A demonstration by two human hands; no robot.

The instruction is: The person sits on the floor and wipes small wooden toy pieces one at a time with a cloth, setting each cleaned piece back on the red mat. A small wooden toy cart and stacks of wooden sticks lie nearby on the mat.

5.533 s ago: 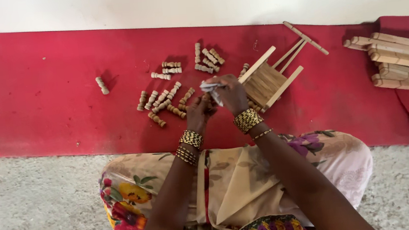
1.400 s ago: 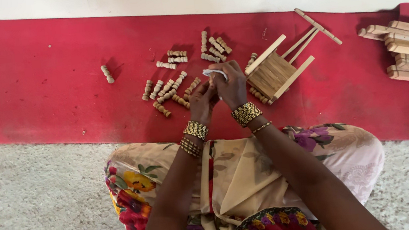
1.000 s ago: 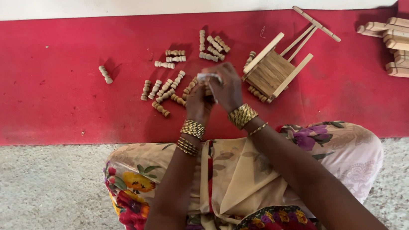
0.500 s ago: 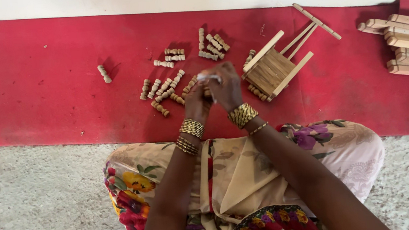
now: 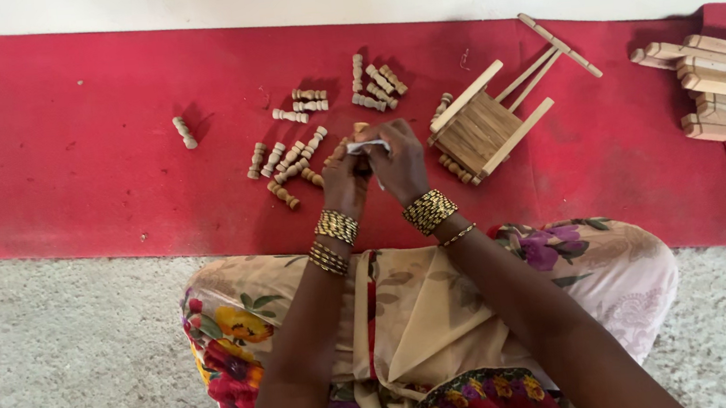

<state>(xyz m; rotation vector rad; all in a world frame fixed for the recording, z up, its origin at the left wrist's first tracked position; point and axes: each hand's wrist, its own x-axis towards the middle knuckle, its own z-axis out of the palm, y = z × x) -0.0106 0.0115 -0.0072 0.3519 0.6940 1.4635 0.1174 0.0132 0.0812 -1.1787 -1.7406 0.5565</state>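
My left hand [image 5: 345, 179] and my right hand [image 5: 396, 163] meet over the red mat [image 5: 67, 170], both wearing gold bangles. My left hand grips a small turned wooden peg [image 5: 360, 128] whose tip sticks up between the hands. A small white piece [image 5: 368, 147], perhaps paper or cloth, is pinched by my right hand against the peg. Several loose wooden pegs [image 5: 288, 160] lie just left of the hands. A small wooden chair frame [image 5: 484, 126] lies on its side just to the right.
More pegs [image 5: 376, 85] lie in clusters farther back, and one peg [image 5: 185, 131] sits alone at the left. A stack of wooden pieces [image 5: 720, 90] is at the far right. Grey speckled floor [image 5: 59, 366] is in front; a white wall behind.
The hands stay together on the peg with only small shifts. Earlier the white piece was held a bit higher above the peg; now it is pressed close between the hands.
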